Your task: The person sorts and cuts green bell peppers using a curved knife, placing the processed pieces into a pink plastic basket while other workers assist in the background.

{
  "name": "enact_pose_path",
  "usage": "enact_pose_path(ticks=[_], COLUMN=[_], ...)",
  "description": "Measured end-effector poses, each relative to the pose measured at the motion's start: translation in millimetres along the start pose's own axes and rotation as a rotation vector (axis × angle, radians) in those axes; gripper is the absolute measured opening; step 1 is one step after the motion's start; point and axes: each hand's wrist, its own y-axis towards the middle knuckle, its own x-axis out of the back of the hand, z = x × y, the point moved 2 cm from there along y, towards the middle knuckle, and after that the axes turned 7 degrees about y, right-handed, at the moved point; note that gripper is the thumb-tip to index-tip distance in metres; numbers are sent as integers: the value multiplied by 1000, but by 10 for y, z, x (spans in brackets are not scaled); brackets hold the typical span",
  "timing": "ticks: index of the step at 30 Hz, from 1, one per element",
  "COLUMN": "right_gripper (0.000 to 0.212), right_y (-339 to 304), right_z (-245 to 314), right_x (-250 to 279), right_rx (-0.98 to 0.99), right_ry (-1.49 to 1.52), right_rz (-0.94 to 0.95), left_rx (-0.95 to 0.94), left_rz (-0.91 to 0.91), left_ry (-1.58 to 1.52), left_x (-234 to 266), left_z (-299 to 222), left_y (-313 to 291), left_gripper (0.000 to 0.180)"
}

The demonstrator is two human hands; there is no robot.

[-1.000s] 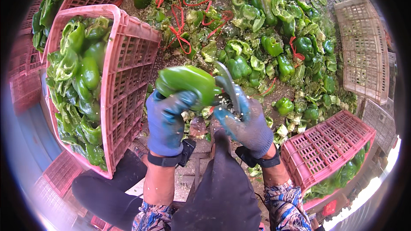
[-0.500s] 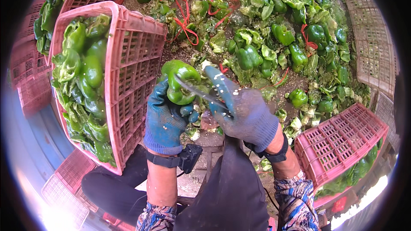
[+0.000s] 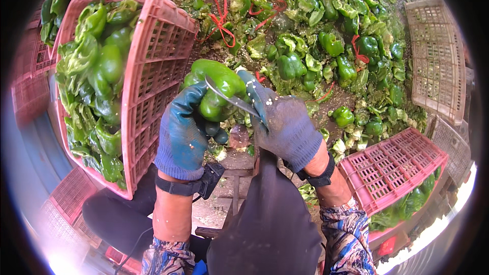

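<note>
My left hand [image 3: 184, 130], in a blue coated work glove, is closed round a green bell pepper [image 3: 220, 77] from below and the left side. In my right hand [image 3: 285, 125], also gloved, is a knife [image 3: 230, 99] with a thin, narrow blade. The blade lies across the front of the pepper, its tip at the pepper's left part near my left thumb. My right thumb is stretched up beside the pepper's right side. The knife's handle is hidden inside my right glove.
A pink plastic crate [image 3: 147, 86] of cut green peppers [image 3: 104, 71] stands tilted at the left. Whole peppers, pepper scraps, seeds and red ties [image 3: 220, 24] cover the ground ahead. Another pink crate [image 3: 395, 165] with peppers is at the lower right, a pale crate [image 3: 437, 61] at the far right.
The pepper has turned in my left hand and now lies more crosswise. Both hands have shifted slightly left in the picture, and the knife's tip has moved nearer my left thumb.
</note>
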Motion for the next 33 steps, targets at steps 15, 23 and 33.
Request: enact_pose_path(ticks=[15, 23, 33], right_gripper=[26, 69, 38], right_y=[562, 1034, 1557], right_z=[1021, 1951, 2606], right_x=[400, 405, -334], right_rx=[134, 349, 479], right_ry=[-29, -210, -459], right_rz=[103, 118, 423], left_rx=[-465, -674, -768], left_rz=[-141, -162, -200], left_ry=[40, -72, -425], left_x=[233, 771, 1489], left_z=[-802, -1202, -1172], left_y=[-765, -1221, -1613], left_gripper=[28, 43, 32])
